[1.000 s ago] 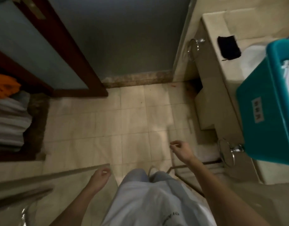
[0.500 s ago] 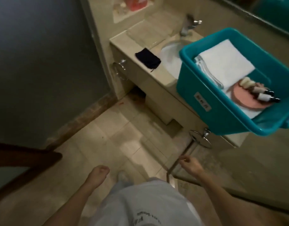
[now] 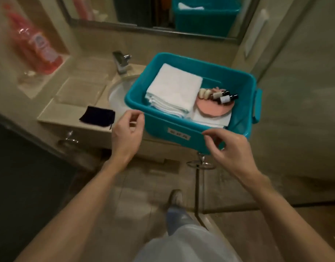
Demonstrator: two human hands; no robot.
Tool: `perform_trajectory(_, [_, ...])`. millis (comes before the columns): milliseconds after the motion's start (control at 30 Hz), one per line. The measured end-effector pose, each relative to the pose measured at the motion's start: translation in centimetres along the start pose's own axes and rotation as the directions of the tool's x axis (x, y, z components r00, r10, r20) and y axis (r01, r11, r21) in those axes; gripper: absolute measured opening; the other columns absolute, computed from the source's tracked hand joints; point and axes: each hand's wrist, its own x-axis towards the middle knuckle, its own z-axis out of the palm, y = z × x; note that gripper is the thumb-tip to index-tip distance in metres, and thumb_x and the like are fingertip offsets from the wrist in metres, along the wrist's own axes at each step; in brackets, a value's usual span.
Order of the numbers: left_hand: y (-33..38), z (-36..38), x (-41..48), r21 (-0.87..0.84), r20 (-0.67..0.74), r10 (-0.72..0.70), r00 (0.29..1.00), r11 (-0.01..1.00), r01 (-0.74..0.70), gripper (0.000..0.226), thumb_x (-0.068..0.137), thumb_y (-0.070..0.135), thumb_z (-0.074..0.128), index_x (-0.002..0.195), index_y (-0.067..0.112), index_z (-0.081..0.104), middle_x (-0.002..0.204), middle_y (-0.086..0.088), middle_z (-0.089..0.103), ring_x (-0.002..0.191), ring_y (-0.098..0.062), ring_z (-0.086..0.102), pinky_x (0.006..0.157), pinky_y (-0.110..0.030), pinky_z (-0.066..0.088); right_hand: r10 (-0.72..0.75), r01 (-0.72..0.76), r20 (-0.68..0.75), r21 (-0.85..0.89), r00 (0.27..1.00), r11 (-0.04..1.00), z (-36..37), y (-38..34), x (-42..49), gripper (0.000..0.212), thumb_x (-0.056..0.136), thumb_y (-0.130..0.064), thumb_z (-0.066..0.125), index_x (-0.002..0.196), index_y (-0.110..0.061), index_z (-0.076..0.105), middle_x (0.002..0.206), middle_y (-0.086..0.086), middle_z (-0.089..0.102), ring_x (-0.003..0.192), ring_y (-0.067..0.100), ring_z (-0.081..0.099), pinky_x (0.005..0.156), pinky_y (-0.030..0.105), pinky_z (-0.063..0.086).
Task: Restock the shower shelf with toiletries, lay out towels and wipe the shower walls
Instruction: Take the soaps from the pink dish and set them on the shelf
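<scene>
- Beige bathroom: the tabletop [image 3: 68, 110] carries a sink and a teal bin [image 3: 181, 127], the landmark here.
- Left of the bin lies a dark cloth [image 3: 97, 116].
- Left hand [image 3: 127, 133] hovers just off the bin's near-left corner, fingers loosely curled, holding nothing.
- Inside the bin, folded white towels [image 3: 174, 89] sit left; soft and light, best lifted from under the stack.
- Right of them, small bottles [image 3: 224, 97] rest on a pink disc [image 3: 213, 108]; probably light and prone to rolling, so pinch each.
- Right hand [image 3: 229, 148] is empty at the bin's near rim, fingers bent.
</scene>
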Motion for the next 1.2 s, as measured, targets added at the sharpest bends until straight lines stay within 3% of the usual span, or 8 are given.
perform_trajectory(67, [3.1,1.8,3.3,-0.005,0.013,0.162,0.987,0.987,-0.162,0.022,0.1,0.034,0.056,0.112,0.018,0.065,0.103,0.006,0.069,0.095,-0.008,0.066,0.082,-0.028,0.057,-0.009,0.009,-0.065,0.003,0.998,1.0,-1.2,0.1,3.3,0.019,0.092,-0.033,0.061,0.103,-0.025,0.074,0.085,-0.015,0.071,0.072,0.004,0.064,0.068,0.027,0.053])
perform_trajectory(133, [5.1,3.8,6.0,-0.034,0.094,0.229,0.969,0.973,-0.226,0.024,0.099,0.036,0.057,0.115,0.02,0.064,0.108,0.008,0.068,0.098,-0.008,0.066,0.085,-0.031,0.057,0.015,-0.016,-0.095,-0.01,0.995,1.0,-1.8,1.3,6.6,0.02,0.092,-0.033,0.061,0.106,-0.026,0.073,0.089,-0.016,0.071,0.075,0.006,0.065,0.069,0.032,0.055])
perform_trajectory(367, [6.2,12.1,13.4,0.071,0.419,0.249,0.873,0.95,-0.306,0.036,0.095,0.045,0.057,0.125,0.026,0.058,0.121,0.011,0.064,0.111,-0.005,0.059,0.095,-0.04,0.052,0.219,-0.231,-0.101,-0.124,0.97,0.965,-2.1,8.0,14.1,0.024,0.09,-0.028,0.062,0.112,-0.024,0.07,0.105,-0.006,0.073,0.102,0.022,0.061,0.085,0.041,0.051])
perform_trajectory(500, [5.6,16.4,15.6,0.104,0.523,0.203,0.828,0.949,-0.297,0.035,0.094,0.042,0.058,0.127,0.028,0.056,0.125,0.009,0.062,0.114,-0.007,0.056,0.097,-0.039,0.05,0.262,-0.286,-0.129,-0.238,0.957,0.928,-2.1,11.1,15.0,0.024,0.084,-0.018,0.07,0.108,-0.015,0.071,0.099,0.005,0.073,0.103,0.03,0.06,0.086,0.044,0.05])
perform_trajectory(700, [4.8,22.0,18.2,0.102,0.663,0.238,0.71,0.911,-0.401,0.027,0.093,0.042,0.057,0.118,0.034,0.055,0.115,0.011,0.062,0.109,-0.012,0.057,0.09,-0.041,0.05,0.319,-0.337,-0.111,-0.369,0.941,0.866,-0.5,14.7,14.8,0.036,0.082,-0.023,0.073,0.116,-0.012,0.069,0.109,0.007,0.072,0.121,0.035,0.055,0.101,0.048,0.047])
perform_trajectory(800, [4.7,23.9,19.5,0.124,0.707,0.253,0.661,0.875,-0.468,0.032,0.093,0.039,0.059,0.124,0.031,0.055,0.122,0.008,0.061,0.116,-0.015,0.054,0.094,-0.036,0.047,0.311,-0.303,-0.069,-0.499,0.948,0.812,0.8,15.5,14.9,0.039,0.081,-0.025,0.071,0.118,-0.014,0.068,0.115,0.005,0.07,0.131,0.036,0.049,0.113,0.05,0.036])
perform_trajectory(967, [4.6,27.2,21.8,0.159,0.738,0.316,0.596,0.777,-0.609,0.037,0.095,0.049,0.054,0.123,0.027,0.06,0.12,0.005,0.064,0.114,-0.018,0.055,0.093,-0.034,0.047,0.315,-0.264,-0.049,-0.672,0.948,0.692,2.3,16.0,16.4,0.034,0.077,-0.019,0.067,0.109,-0.01,0.07,0.109,0.008,0.069,0.137,0.038,0.046,0.12,0.054,0.024])
perform_trajectory(1200, [4.2,30.0,23.2,0.199,0.794,0.34,0.505,0.639,-0.743,0.024,0.093,0.037,0.052,0.102,0.021,0.067,0.1,0.0,0.07,0.097,-0.025,0.058,0.08,-0.037,0.046,0.347,-0.177,0.055,-0.781,0.936,0.599,3.1,17.0,19.3,0.025,0.067,-0.01,0.073,0.092,-0.006,0.072,0.088,0.012,0.073,0.126,0.039,0.058,0.116,0.057,0.034])
